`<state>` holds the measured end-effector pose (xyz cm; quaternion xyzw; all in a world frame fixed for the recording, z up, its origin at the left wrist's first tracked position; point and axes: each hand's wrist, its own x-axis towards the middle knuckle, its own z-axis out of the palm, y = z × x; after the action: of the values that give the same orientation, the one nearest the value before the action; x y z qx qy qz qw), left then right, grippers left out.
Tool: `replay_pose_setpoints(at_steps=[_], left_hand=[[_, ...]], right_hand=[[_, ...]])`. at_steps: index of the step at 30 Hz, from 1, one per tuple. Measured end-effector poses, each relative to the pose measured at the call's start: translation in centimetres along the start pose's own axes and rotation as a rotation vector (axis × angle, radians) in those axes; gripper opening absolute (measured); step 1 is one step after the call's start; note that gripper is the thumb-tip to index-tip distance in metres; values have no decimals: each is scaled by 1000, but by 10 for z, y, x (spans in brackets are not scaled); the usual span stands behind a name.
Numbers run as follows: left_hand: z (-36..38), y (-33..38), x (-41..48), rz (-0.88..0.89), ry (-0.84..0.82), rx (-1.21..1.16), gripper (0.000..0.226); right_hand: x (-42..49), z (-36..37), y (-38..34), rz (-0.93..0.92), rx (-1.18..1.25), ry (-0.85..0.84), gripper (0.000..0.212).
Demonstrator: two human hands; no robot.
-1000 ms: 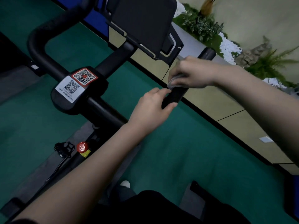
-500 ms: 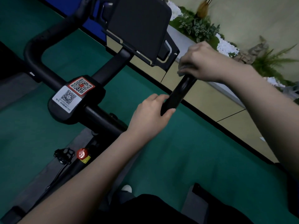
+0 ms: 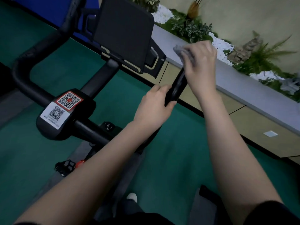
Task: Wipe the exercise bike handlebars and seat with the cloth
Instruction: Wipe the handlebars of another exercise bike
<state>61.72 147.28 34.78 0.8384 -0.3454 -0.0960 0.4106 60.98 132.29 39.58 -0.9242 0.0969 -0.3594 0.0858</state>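
Step in hand: wiping the handlebar grip [image 3: 177,86], right of frame centre. Right hand [image 3: 200,62] clenches grey cloth [image 3: 179,51] over the grip's far tip; left hand [image 3: 154,108] grasps its near end, steadying. Next move, by judgement: draw cloth down the bar; left hand must clear. Bike seat out of view.

Handlebars [image 3: 21,75]: black padded tube, looped left of and beyond clamp block [image 3: 48,129]; straight bar passed through block. End grip [image 3: 177,86]: set right of block, tilted up and away, lower end gripped by left hand [image 3: 154,108]. Cloth [image 3: 180,51]: grey, bunched, blurred, held by right hand [image 3: 201,62] at grip's top end, farthest right of block; contact hidden.
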Motion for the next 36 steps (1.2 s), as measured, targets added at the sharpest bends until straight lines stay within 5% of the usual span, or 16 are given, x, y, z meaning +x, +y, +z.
replay_pose_setpoints(at_steps=[13,27,36], left_hand=[[11,-7,-5,9,67,-78,46],[13,-10,-5,51,114,-106,43],[10,-7,-7,54,98,-98,45]], right_hand=[[7,2,18,964,1183,198,22],[-31,28,12,1044,1528,276,23],[-84,43,1,1026,1355,111,26]])
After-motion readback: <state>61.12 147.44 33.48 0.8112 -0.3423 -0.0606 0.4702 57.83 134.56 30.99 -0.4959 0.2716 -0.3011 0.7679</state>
